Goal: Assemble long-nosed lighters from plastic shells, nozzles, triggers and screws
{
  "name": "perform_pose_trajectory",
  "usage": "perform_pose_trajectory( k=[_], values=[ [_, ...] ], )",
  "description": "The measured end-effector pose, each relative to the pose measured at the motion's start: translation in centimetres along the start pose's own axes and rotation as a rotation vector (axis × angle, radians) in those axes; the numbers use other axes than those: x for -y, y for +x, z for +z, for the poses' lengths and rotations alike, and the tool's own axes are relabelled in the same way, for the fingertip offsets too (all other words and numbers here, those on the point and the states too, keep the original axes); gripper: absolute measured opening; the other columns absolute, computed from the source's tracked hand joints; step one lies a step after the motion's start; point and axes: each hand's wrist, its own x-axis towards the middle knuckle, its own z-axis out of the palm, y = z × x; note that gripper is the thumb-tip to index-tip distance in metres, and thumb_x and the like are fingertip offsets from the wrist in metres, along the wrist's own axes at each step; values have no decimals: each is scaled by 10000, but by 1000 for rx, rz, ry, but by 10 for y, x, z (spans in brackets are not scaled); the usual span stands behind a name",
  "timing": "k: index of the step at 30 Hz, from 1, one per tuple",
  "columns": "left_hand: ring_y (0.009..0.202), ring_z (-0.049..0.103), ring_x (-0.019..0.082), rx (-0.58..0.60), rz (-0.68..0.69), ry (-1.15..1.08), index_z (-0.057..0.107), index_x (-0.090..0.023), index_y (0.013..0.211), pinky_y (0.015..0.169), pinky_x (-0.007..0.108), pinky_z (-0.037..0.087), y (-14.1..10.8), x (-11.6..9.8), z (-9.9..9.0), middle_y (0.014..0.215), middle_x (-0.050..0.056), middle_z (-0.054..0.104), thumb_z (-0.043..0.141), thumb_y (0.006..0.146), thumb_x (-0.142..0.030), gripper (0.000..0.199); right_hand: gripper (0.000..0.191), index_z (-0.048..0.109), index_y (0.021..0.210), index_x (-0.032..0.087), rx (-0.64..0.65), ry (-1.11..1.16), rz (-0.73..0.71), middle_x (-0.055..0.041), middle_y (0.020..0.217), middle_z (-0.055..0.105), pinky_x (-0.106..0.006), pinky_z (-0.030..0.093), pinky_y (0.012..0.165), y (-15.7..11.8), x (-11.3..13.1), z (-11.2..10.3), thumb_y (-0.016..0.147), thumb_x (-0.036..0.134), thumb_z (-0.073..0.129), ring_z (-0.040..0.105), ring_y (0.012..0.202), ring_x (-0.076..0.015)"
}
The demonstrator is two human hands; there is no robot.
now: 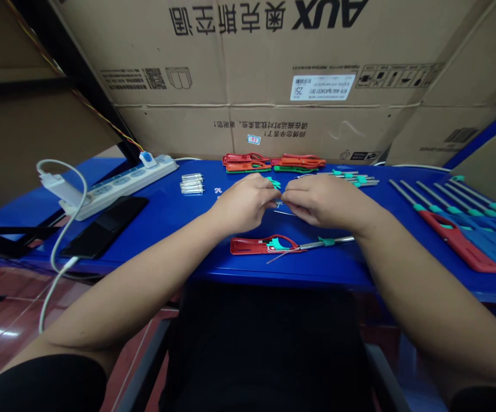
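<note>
My left hand (pixel 248 201) and my right hand (pixel 323 199) meet above the middle of the blue table, fingertips pinched close together. Something small and pale shows between the fingers, too little of it to name. A thin wire (pixel 285 213) sticks out just below the fingertips. Nearer the table's front edge lies an open red lighter shell (pixel 248 246), with a teal trigger piece (pixel 278 244) in it and a metal tube (pixel 343 240) reaching right. Several teal pieces (pixel 274 183) lie behind my hands, partly hidden.
Red, orange and green shells (pixel 252 167) are stacked by the cardboard box (pixel 265 63). Metal tubes (pixel 366 181) lie behind my right hand; long-nosed lighters (pixel 458 240) are at right. Small cylinders (pixel 192 183), a phone (pixel 106 226) and a power strip (pixel 123 183) are at left.
</note>
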Motion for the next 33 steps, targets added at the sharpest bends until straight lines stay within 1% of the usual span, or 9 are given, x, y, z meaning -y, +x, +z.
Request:
perform_pose_trajectory(
  k=[4, 10, 15, 17, 19, 21, 24, 27, 33],
  values=[
    [859, 591, 231, 25, -58, -19, 715, -132, 937, 834, 371, 490, 0, -4, 3, 898, 83, 699, 523, 915, -129, 193, 281, 701, 911, 129, 35, 0, 3, -101, 841, 672, -318, 334, 624, 1, 3, 0, 962, 183, 430, 564, 715, -199],
    [843, 595, 238, -52, -124, 1, 716, -121, 942, 821, 383, 503, -1, -9, 8, 884, 99, 700, 521, 905, -118, 199, 264, 711, 944, 137, -26, 29, 21, -104, 861, 694, -319, 348, 633, -1, 1, 4, 949, 189, 453, 575, 732, -206],
    [873, 613, 251, 13, -124, 4, 723, -113, 989, 838, 401, 513, 3, -8, 3, 892, 101, 703, 544, 913, -123, 194, 284, 714, 966, 144, 0, 104, 68, -101, 881, 703, -312, 391, 656, 0, -4, 5, 965, 202, 436, 603, 762, -206],
    [881, 624, 251, 23, -148, -7, 724, -114, 1021, 844, 407, 518, 1, -12, -7, 907, 102, 709, 553, 928, -141, 196, 252, 705, 1027, 141, -52, 162, 131, -106, 954, 716, -315, 429, 699, -2, -2, -5, 965, 246, 484, 630, 829, -216],
    [894, 635, 246, 14, -181, -26, 725, -117, 1031, 852, 406, 521, -9, -19, -19, 948, 104, 718, 564, 938, -152, 189, 253, 686, 1099, 138, -178, 214, 218, -112, 1027, 714, -329, 461, 757, -7, 5, -19, 943, 292, 558, 642, 899, -229],
    [896, 640, 233, -11, -210, -64, 723, -129, 1043, 845, 395, 522, -26, -30, -30, 968, 90, 724, 585, 946, -182, 177, 209, 697, 1049, 165, -259, 284, 253, -89, 978, 706, -331, 470, 770, -14, 19, -31, 946, 286, 561, 640, 881, -216],
    [894, 638, 200, -79, -265, -151, 717, -139, 1074, 826, 358, 520, -57, -51, -39, 995, 74, 725, 596, 939, -149, 181, 201, 735, 1000, 209, -78, 409, 132, -75, 968, 684, -333, 459, 755, -22, 47, -34, 961, 259, 544, 622, 855, -202],
    [884, 617, 190, -146, -333, -202, 717, -156, 1096, 823, 356, 509, -81, -71, -37, 974, 66, 724, 637, 925, -167, 189, 217, 755, 1006, 231, 109, 468, 95, -56, 925, 662, -335, 432, 730, -23, 69, -21, 958, 221, 543, 599, 816, -194],
    [886, 612, 190, -163, -331, -262, 710, -186, 1097, 812, 364, 513, -93, -94, -24, 1002, 58, 732, 676, 900, -174, 201, 188, 711, 954, 181, 215, 439, 176, -66, 900, 635, -347, 402, 718, -18, 82, -1, 963, 247, 535, 554, 786, -202]
  ],
)
